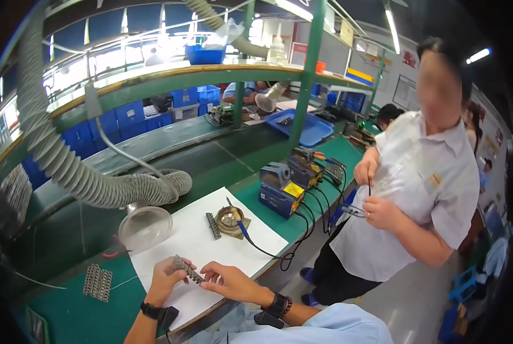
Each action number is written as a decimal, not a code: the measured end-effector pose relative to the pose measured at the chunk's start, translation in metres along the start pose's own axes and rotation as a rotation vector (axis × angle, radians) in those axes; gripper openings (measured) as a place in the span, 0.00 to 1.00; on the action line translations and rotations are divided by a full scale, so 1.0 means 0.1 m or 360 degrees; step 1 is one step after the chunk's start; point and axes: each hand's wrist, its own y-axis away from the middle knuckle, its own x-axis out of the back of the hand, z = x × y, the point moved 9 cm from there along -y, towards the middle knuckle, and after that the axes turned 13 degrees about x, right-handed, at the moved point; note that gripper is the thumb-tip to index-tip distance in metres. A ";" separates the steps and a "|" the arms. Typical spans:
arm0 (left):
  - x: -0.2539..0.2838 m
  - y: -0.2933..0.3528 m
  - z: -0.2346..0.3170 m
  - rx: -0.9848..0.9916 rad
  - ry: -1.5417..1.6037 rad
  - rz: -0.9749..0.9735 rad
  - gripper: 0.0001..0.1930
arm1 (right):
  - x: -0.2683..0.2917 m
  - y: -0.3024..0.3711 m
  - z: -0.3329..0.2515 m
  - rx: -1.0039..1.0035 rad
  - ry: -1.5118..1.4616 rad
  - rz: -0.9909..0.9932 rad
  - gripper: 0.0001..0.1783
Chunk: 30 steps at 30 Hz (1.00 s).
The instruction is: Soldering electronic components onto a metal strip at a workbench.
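Observation:
Over the white paper sheet (250, 235), a narrow strip of small metal parts (189, 270) is held at a slant between my hands. My left hand (166, 278) grips its upper end with fingers closed round it. The fingers of my right hand (229, 280) pinch its lower end. Beyond them lies a similar dark strip (213, 226), beside a round tin (229, 219) on a small board. A soldering iron (237, 217) with a blue handle rests across the tin. To the left, several strips (97, 282) lie side by side on the green mat.
A fume hose (79, 166) ends in a clear hood (146, 227) left of the paper. Soldering stations (282, 192) with black cables stand at the right edge. A person in a white shirt (411, 189) stands close on the right. A green shelf post (306, 86) rises behind.

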 end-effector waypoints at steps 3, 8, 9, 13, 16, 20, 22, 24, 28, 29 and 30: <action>-0.06 -0.02 -0.09 0.0102 -0.0026 -0.0077 0.19 | 0.16 0.16 0.09 -0.0001 -0.0022 0.0094 0.16; 0.15 0.08 -0.14 0.0006 0.0052 0.0058 0.26 | 0.21 0.30 0.20 0.0055 -0.0014 0.0110 0.12; 0.20 0.06 -0.18 0.0047 0.0122 0.0062 0.26 | 0.22 0.29 0.22 0.0077 -0.0041 0.0100 0.11; 0.21 0.01 -0.18 0.0138 0.0197 0.0124 0.26 | 0.21 0.31 0.43 0.0030 -0.0152 0.0185 0.07; 0.30 0.06 -0.16 0.0174 0.0216 0.0152 0.25 | 0.25 0.28 0.49 -0.0047 -0.0309 0.0140 0.06; 0.37 0.11 -0.11 0.0190 0.0366 0.0166 0.21 | 0.21 0.27 0.58 -0.0094 -0.0426 0.0090 0.05; 0.43 0.10 -0.11 0.0198 0.0611 0.0226 0.20 | 0.19 0.25 0.63 -0.0093 -0.0457 0.0074 0.05; 0.43 0.04 -0.20 0.0300 0.0714 0.0244 0.20 | 0.22 0.26 0.63 -0.0036 -0.0476 0.0076 0.04; 0.35 -0.09 -0.35 0.0554 0.0955 0.0232 0.21 | 0.25 0.30 0.64 0.0052 -0.0484 0.0087 0.04; 0.29 -0.12 -0.37 0.0620 0.1006 0.0207 0.22 | 0.26 0.31 0.62 0.0086 -0.0477 0.0086 0.04; 0.22 -0.14 -0.38 0.0683 0.1056 0.0181 0.23 | 0.28 0.32 0.62 0.0089 -0.0473 0.0102 0.04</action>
